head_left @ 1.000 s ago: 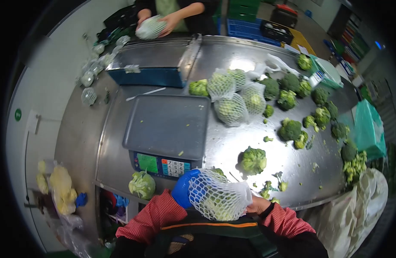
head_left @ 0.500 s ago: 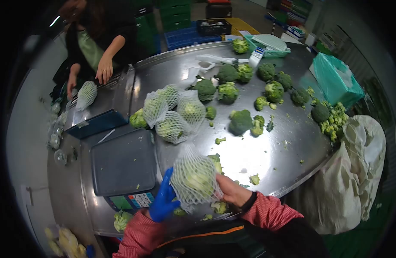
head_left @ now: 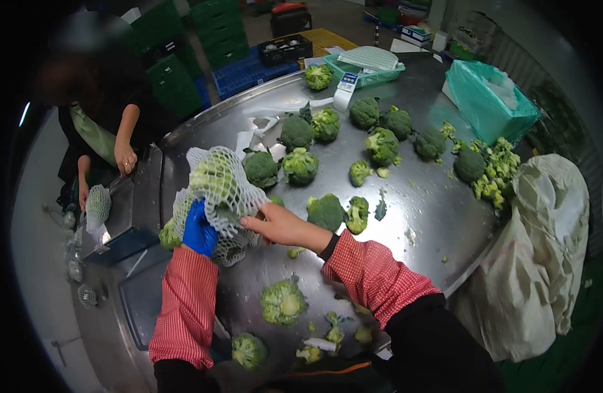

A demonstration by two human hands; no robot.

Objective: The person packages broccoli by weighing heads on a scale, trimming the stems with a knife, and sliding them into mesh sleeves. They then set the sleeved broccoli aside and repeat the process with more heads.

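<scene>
A broccoli head in a white foam net (head_left: 213, 173) is held over other netted broccoli at the table's left. My left hand (head_left: 200, 230), in a blue glove, is closed against its lower side, its fingertips partly hidden. My bare right hand (head_left: 283, 226) pinches the right edge of the net between thumb and fingers. Below my hands, part of another netted head (head_left: 231, 252) shows. A bare broccoli head (head_left: 283, 301) lies stem up between my forearms, close to the front edge.
Several loose broccoli heads (head_left: 382, 146) are spread over the steel table (head_left: 419, 216). The scale (head_left: 141, 304) is partly behind my left sleeve. A co-worker's hand (head_left: 125, 157) is at the upper left, near another netted head (head_left: 98, 204). A green-lined box (head_left: 491, 101) and white sack (head_left: 544, 262) stand right.
Both hands have moved forward and left with the netted broccoli, from beside the scale to the netted pile. The view has shifted, and a bare head now shows where they were.
</scene>
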